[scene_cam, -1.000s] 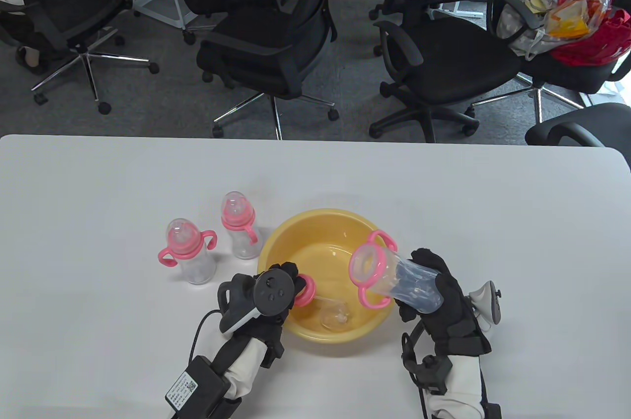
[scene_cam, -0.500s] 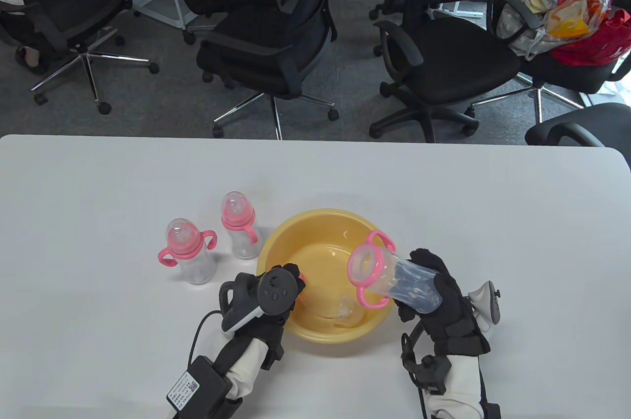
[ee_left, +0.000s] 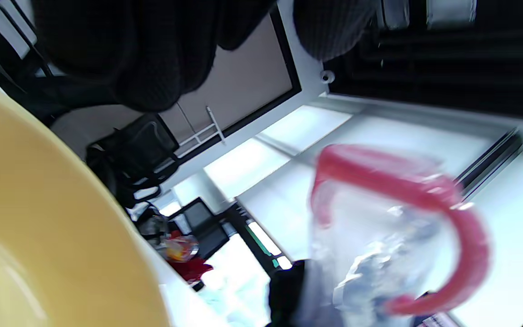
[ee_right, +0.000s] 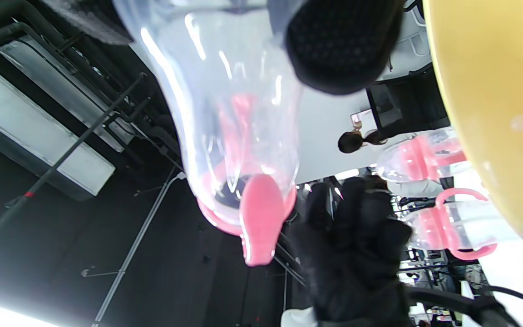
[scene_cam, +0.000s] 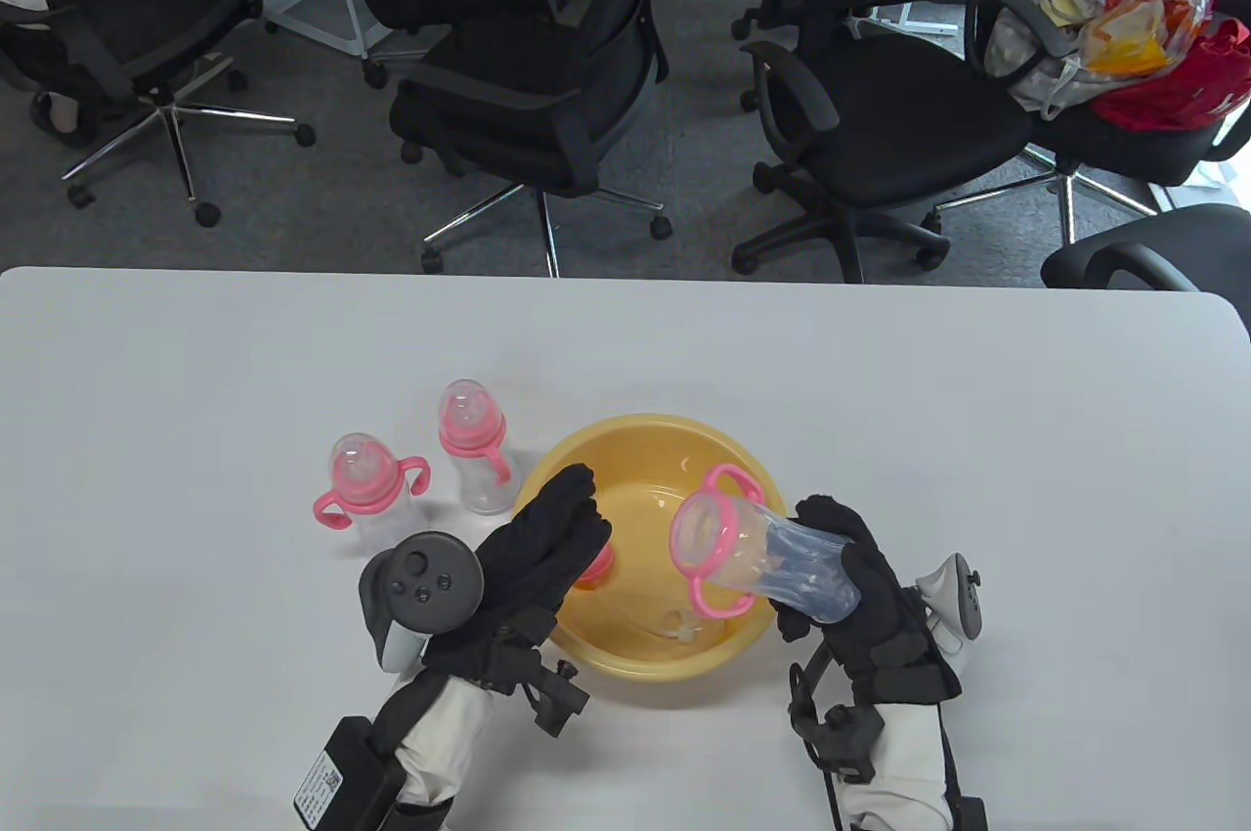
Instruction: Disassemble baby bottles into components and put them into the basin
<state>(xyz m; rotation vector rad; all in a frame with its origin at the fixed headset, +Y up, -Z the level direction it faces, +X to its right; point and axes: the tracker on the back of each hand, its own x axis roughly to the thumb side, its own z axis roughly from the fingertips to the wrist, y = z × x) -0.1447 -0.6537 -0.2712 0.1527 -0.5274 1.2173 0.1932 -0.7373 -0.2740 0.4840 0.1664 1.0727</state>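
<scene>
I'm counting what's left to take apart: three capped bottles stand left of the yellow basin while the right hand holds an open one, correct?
Not three. The table view shows two capped bottles left of the yellow basin. The right hand does hold an open bottle.

Left hand (scene_cam: 547,543) fingers straight and extended, right hand (scene_cam: 855,591) fingers curled, gripping

The left hand (scene_cam: 547,547) is covering most of a pink screw ring (scene_cam: 596,567) inside the basin (scene_cam: 625,440). Motion blur is smearing the bottle (ee_left: 379,245) in the left wrist view.
</scene>
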